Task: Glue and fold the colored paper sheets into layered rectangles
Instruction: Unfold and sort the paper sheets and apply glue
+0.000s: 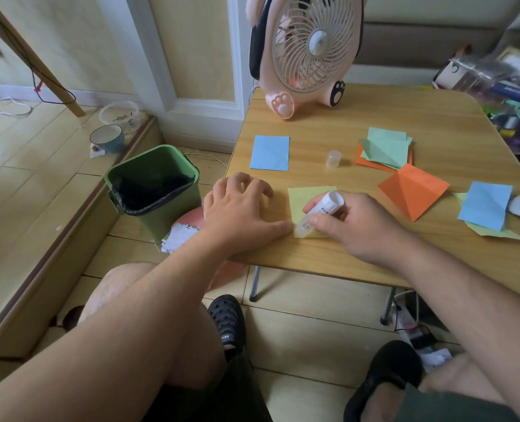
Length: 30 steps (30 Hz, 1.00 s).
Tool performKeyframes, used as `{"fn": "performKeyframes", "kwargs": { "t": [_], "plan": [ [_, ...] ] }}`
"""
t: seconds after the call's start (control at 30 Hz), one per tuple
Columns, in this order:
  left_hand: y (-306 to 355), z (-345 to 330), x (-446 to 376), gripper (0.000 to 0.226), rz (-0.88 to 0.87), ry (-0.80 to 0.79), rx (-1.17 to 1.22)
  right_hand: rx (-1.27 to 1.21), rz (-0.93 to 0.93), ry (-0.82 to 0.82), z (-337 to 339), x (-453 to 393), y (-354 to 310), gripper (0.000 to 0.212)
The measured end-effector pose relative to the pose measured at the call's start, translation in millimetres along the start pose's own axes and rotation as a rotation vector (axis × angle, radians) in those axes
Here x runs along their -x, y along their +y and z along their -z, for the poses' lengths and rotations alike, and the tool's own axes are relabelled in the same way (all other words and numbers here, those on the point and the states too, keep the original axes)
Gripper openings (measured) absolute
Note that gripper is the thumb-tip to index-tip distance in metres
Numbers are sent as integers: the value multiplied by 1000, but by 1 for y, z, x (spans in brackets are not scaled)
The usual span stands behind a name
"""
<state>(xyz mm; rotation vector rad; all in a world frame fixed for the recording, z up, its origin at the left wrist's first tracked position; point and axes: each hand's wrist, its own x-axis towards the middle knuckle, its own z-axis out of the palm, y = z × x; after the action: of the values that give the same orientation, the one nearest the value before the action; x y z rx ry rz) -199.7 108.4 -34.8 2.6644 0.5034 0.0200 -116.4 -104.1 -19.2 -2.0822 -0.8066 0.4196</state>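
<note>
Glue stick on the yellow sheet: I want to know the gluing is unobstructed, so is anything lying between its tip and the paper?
Nothing visible does. The right hand holds the glue stick tip-down on the yellow sheet, near its lower left corner. The left hand rests beside it, thumb at the sheet's edge.

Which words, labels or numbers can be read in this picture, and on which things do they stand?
Glue stick in the right hand: dark label, too blurred to read.
Black sandal: white letters, too small to read.
Printed papers on the floor: unreadable.
Nothing else carries text.
</note>
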Motion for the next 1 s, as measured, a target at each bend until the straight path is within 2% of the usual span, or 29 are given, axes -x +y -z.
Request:
{"fn": "performKeyframes", "kwargs": {
  "t": [0.1, 0.27, 0.53, 0.6, 0.67, 0.73, 0.87, 1.0],
  "plan": [
    [0, 0, 0, 65, 2, -5, -8, 37, 4, -6, 0, -1, 1, 31],
    [2, 0, 1, 69, 2, -1, -23, 71, 11, -12, 8, 2, 9, 5],
    [3, -1, 1, 74, -10, -12, -43, 29, -41, 18, 24, 10, 21, 3],
    [4, -2, 1, 66, 5, 4, 5, -13, -20, 26, 21, 11, 18, 7],
    [4, -2, -2, 54, 29, 15, 66, -66, 13, 41, 18, 11, 12, 19],
    [3, -1, -4, 47, 43, 15, 104, -197, 17, 54, 18, 11, 7, 22],
    [4, -2, -1, 63, 29, -14, 65, -274, 19, 73, 21, 9, 2, 16],
    [6, -2, 3, 72, 19, -14, 9, -120, 14, 74, 18, 6, 6, 29]
  ]
}}
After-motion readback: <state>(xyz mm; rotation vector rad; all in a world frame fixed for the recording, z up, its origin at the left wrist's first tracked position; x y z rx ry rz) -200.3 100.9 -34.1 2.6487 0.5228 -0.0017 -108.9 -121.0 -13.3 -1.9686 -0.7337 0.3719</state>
